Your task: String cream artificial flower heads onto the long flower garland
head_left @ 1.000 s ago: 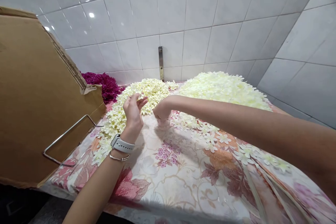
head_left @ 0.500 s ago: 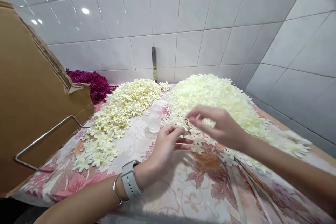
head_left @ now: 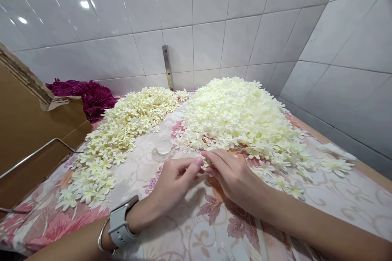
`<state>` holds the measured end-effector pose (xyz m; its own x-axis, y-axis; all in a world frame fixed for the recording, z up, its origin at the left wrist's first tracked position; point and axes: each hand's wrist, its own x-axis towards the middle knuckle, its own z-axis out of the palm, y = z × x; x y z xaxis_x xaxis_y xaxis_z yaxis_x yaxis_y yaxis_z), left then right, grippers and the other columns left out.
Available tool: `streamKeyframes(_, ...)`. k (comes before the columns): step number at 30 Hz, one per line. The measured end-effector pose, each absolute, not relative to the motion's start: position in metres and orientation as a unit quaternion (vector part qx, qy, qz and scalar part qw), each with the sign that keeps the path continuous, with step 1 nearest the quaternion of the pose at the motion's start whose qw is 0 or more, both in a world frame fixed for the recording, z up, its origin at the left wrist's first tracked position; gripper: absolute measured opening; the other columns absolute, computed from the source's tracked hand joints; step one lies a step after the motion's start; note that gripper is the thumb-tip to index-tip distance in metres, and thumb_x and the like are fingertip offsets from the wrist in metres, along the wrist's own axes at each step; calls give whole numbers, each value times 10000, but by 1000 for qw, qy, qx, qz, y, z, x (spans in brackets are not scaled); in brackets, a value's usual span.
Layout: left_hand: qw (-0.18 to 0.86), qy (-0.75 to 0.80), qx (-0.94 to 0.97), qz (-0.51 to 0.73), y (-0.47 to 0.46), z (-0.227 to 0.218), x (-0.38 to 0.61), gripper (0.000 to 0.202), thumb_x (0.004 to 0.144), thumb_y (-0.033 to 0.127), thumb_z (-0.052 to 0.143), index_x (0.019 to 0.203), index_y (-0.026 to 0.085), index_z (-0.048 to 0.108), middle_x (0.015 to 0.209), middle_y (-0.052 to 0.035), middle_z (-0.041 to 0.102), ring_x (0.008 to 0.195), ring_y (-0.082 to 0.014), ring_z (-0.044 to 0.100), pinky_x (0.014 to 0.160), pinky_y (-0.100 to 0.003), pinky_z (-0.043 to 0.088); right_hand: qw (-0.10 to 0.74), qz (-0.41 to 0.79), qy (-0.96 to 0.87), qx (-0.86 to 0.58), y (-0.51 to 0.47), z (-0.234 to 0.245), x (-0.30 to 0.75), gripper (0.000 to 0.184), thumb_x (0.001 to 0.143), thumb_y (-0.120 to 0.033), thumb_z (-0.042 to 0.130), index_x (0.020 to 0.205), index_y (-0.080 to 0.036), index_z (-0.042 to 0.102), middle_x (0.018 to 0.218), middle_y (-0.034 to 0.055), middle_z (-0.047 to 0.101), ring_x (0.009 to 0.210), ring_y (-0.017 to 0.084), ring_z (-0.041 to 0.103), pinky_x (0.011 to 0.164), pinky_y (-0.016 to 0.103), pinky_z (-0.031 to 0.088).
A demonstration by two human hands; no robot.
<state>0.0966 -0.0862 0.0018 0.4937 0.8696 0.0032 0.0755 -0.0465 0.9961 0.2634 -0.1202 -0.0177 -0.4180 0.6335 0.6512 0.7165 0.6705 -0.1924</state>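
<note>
My left hand (head_left: pixel 177 177) and my right hand (head_left: pixel 234 175) meet fingertip to fingertip just in front of the large heap of pale cream artificial flowers (head_left: pixel 235 110). The fingers of both are pinched together. Whatever lies between them is small and mostly covered, so I cannot make it out. Left of the hands spreads a second heap, of smaller-looking yellowish-white flowers (head_left: pixel 131 124). On the cloth between the heaps is a clear, rounded, see-through item (head_left: pixel 163 147).
A cardboard box (head_left: pixel 39 126) with a metal wire handle (head_left: pixel 33 157) stands at the left. Behind it lie purple flowers (head_left: pixel 88 96). A floral tablecloth (head_left: pixel 211 228) covers the table, and a tiled wall (head_left: pixel 211 45) with a metal bracket (head_left: pixel 168 67) closes off the back.
My right hand has come down and left from above the large heap to meet my left hand. The view has shifted a little to the right.
</note>
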Motion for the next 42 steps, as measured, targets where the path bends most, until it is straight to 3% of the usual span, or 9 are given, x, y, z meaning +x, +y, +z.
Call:
streamKeyframes(8,649,325,620,296,-89,6,100,219,791,302,624,976,224,709,936,-52,714,848,-165,650,719,-233,516,340,-70,-834,-429,-119,-19,261,347,881,-54,325,1217,-87,404,887,135,559,772,207,551,621,325,508)
streamKeyframes(13,685,308,600,275,-90,4,98,242,786,263,631,1016,208,685,977,-71,707,870,-182,657,799,-300,520,316,-94,-834,-443,-120,-17,263,261,828,1,321,978,-125,494,783,98,550,679,193,520,557,293,453)
streamKeyframes(17,562,361,660,344,-88,4,96,183,832,320,566,891,198,689,882,-53,692,846,-172,642,745,-270,518,329,-83,-817,-466,-117,-13,270,195,881,-76,320,804,-164,476,683,54,524,590,162,491,519,261,393)
streamKeyframes(20,484,379,680,400,-86,4,96,162,837,326,556,886,204,651,851,-29,662,799,-150,623,673,-236,509,353,-43,-784,-509,-114,-8,275,262,919,-178,328,668,-204,397,557,-6,450,476,125,419,474,242,329)
streamKeyframes(28,501,371,675,394,-86,0,98,170,829,335,568,913,204,638,835,-10,641,755,-123,599,633,-203,495,362,128,-759,-526,-114,6,277,414,914,-340,419,528,-191,390,461,-49,349,432,89,356,451,217,288)
streamKeyframes(31,549,371,658,358,-84,1,99,184,825,357,577,879,196,646,816,-2,638,745,-114,600,632,-192,496,378,97,-790,-472,-115,3,276,256,919,-240,403,766,-169,595,614,5,510,565,125,483,541,222,381)
streamKeyframes(35,610,344,642,312,-83,1,100,184,802,350,609,822,173,656,781,-1,635,710,-113,598,640,-207,512,329,17,-844,-424,-116,-1,276,333,896,-134,373,1160,-140,575,748,62,486,634,154,472,548,248,418)
streamKeyframes(39,617,338,639,311,-82,0,100,149,791,308,629,836,177,685,782,-6,652,717,-110,597,627,-187,503,297,-25,-868,-398,-116,0,278,354,883,-98,393,1177,-195,566,725,40,467,631,155,448,541,252,422)
streamKeyframes(42,628,345,623,313,-82,0,100,160,810,302,604,779,176,698,765,-10,663,693,-102,596,628,-183,495,367,-56,-837,-402,-115,-1,277,269,888,-156,463,1143,-122,540,765,65,533,679,169,500,584,281,454)
